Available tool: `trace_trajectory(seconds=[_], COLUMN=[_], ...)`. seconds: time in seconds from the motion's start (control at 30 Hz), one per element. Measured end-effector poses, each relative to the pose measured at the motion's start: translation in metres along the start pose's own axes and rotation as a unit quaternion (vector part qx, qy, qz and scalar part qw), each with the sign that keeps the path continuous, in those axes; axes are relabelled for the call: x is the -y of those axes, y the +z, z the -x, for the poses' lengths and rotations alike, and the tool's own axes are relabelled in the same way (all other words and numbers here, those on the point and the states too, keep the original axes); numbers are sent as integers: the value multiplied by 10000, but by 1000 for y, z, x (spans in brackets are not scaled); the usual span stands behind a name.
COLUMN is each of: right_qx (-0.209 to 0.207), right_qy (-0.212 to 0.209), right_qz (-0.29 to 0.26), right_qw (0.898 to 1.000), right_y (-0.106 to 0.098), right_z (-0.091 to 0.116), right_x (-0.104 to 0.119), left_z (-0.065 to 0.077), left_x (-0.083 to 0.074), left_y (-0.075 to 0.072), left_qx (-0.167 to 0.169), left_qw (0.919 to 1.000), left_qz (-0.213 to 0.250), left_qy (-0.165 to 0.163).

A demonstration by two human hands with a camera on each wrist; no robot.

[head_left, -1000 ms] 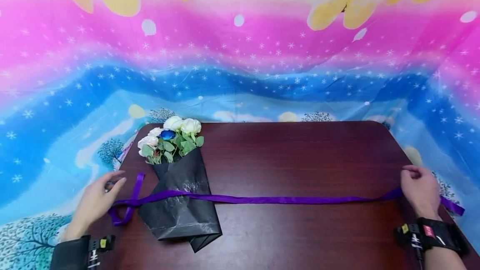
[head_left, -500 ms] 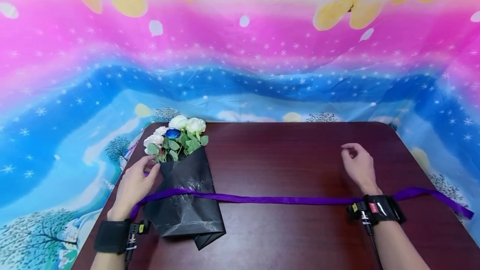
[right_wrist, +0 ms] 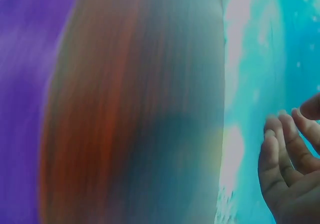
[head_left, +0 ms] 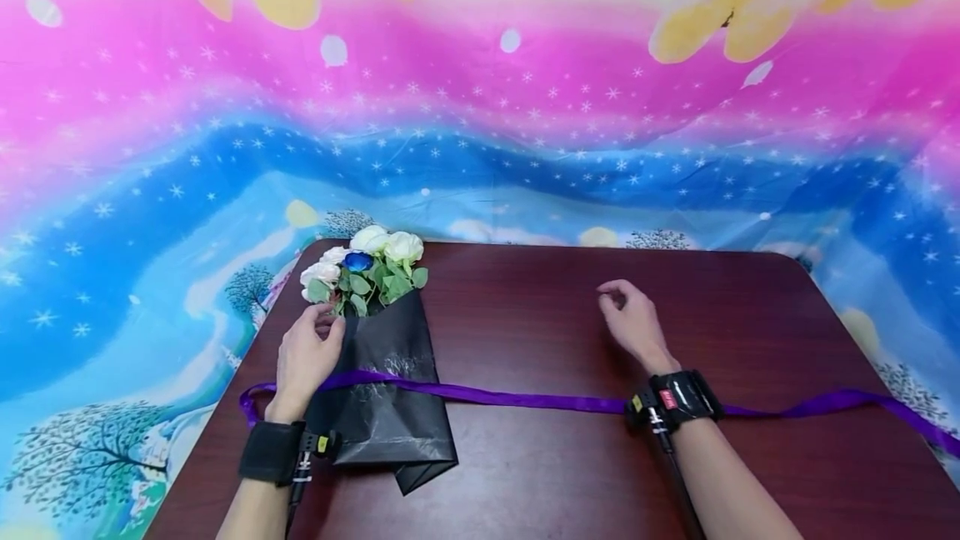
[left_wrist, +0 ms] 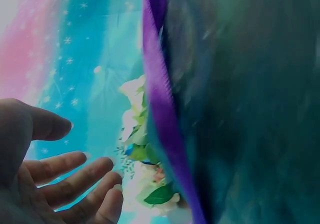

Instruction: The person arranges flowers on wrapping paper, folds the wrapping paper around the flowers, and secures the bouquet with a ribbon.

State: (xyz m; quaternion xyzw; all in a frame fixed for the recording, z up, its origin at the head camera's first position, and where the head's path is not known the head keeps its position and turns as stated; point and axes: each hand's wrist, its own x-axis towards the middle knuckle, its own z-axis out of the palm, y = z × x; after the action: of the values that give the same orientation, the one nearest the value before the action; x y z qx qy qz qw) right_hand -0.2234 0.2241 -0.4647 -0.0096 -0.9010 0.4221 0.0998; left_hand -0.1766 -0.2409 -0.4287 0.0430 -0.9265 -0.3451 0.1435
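A bouquet of white roses (head_left: pixel 405 247) and one blue rose (head_left: pixel 358 261) lies at the left of the table, in black wrapping paper (head_left: pixel 390 340). A purple ribbon (head_left: pixel 510 398) runs across the paper and far to the right. My left hand (head_left: pixel 303 357) is over the left edge of the wrapping, its fingertips near the flowers. In the left wrist view its fingers (left_wrist: pixel 75 184) are loosely bent and hold nothing. My right hand (head_left: pixel 633 323) is above the table right of the bouquet, fingers relaxed, nothing in it. Its wrist passes over the ribbon.
The dark reddish-brown table (head_left: pixel 540 307) has rounded back corners. A patterned cloth (head_left: pixel 480 140) in pink and blue hangs behind it and at both sides. The ribbon's right end reaches toward the table's right edge. Each wrist wears a black strap (head_left: pixel 272 452) with a small camera.
My right hand has let go of the ribbon and moved left over the table. My left hand has moved right and up to the bouquet. The ribbon stays stretched across the paper.
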Motion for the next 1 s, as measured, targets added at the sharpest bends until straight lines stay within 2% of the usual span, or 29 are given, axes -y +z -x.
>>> trace_trajectory(seconds=[0.33,0.6,0.73,0.83,1.0], right_qx=[831,1569,1854,1999,2213], right_qy=[-320,-579,-638,-648,-530], right_qz=[-295,-384,-347,-251,5], right_qw=[9956,9852,9800,9774,9738], right_y=[60,101,118,131,151], right_z=[-9,-7,-6,-4,2], right_x=[48,77,90,96,102], left_z=[-4,-4,-2,-2,-3], left_x=[6,13,19,22,24], left_y=[10,16,15,16,20], left_qx=[-101,97,94,217,671], left_qw=[9995,9987,9978,9967,9923], left_qz=[-110,-161,-261,-298,-349], left_qy=[-293,-472,-610,-721,-978])
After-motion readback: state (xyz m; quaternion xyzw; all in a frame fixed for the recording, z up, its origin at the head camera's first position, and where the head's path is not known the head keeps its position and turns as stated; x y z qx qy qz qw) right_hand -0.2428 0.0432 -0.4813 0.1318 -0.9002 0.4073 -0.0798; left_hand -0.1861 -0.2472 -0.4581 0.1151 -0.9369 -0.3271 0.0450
